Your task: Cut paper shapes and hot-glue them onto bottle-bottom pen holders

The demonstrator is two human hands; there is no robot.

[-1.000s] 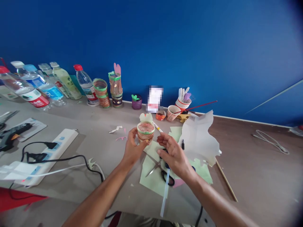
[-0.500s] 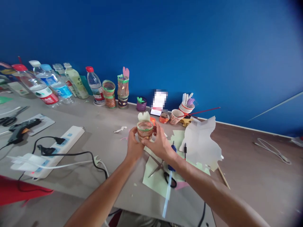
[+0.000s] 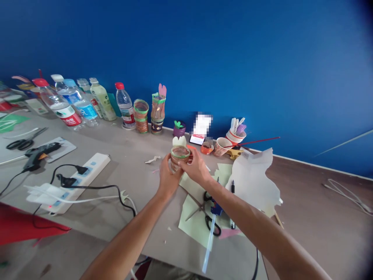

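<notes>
Between my two hands is a small brown cup (image 3: 180,152) with a green rim, its mouth tipped toward me. My left hand (image 3: 169,177) wraps its left side and underside. On the right, my right hand (image 3: 196,168) grips the cup with thumb in front and fingers behind. A pale cut-paper shape (image 3: 179,141) shows just behind the rim; whether it is fixed to the cup I cannot tell. Below my right forearm lie open scissors (image 3: 201,208) and a blue glue gun (image 3: 216,209) with a clear glue stick, on light green paper (image 3: 189,229).
A white power strip (image 3: 87,177) with cables lies at left, near a black glue gun (image 3: 43,154) and black scissors (image 3: 25,143). Bottles (image 3: 125,107), decorated brown containers (image 3: 141,116), a phone (image 3: 198,138) and paper cups (image 3: 223,146) line the blue wall. Torn white paper (image 3: 253,181) lies right.
The view has shifted a little, so the table things appear further right. Both hands still hold the cup, which has turned slightly.
</notes>
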